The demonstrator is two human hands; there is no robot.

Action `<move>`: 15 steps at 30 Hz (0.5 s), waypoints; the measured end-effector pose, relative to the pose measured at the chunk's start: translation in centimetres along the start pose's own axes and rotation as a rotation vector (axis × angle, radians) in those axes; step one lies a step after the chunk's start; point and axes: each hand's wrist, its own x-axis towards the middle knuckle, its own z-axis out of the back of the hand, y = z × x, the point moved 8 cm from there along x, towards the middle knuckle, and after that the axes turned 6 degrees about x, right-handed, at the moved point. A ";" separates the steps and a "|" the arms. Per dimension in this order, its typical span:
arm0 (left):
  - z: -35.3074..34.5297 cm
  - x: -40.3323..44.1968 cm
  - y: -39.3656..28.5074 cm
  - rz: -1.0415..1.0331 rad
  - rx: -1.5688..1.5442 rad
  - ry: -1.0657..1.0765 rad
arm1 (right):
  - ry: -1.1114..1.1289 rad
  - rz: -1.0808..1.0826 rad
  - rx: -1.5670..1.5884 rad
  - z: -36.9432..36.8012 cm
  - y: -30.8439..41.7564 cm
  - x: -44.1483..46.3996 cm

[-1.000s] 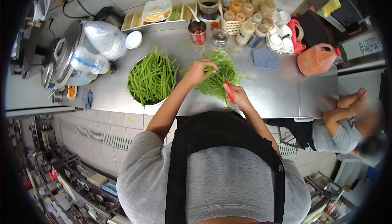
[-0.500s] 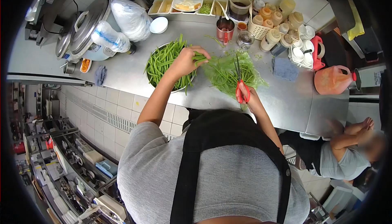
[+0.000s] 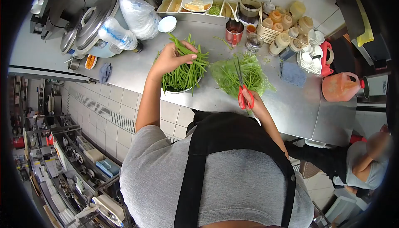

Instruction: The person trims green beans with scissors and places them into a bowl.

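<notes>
My left hand (image 3: 168, 60) is over the left part of a round metal bowl heaped with long green beans (image 3: 183, 76). Several beans lie between its thumb and curled fingers, above the heap. Red-handled scissors (image 3: 240, 80) are in my right hand (image 3: 258, 105), their dark blades pointing away from me. Beneath the blades a green plastic bag (image 3: 220, 76) lies spread on the counter, with cut bean pieces (image 3: 251, 72) on it. Most of the bowl's rim is hidden by beans and my hand.
Behind stand a red measuring cup (image 3: 234, 33), a glass jar (image 3: 254, 43) and a basket of sauce bottles (image 3: 268, 30). A blue cloth (image 3: 293, 73) and an orange jug (image 3: 341, 87) are on the right. Large lidded pots (image 3: 97, 24) stand left. Another person (image 3: 365, 163) is at the lower right.
My left hand has moved left, from the gap between bowl and bag to over the bowl, with beans in it. The scissors stay almost in place. The other person has shifted right.
</notes>
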 end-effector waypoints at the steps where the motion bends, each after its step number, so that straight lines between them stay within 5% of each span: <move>1: -0.5 0.1 0.2 -0.002 0.000 0.005 | 0.036 0.019 0.025 -0.5 0.4 0.0; 7: -5.5 1.6 1.7 0.054 -0.209 0.005 | 0.139 0.077 0.055 -1.8 0.6 -0.1; 15: -13.1 3.4 5.8 0.209 -0.445 0.122 | -0.071 0.083 -0.047 1.1 -0.9 -0.3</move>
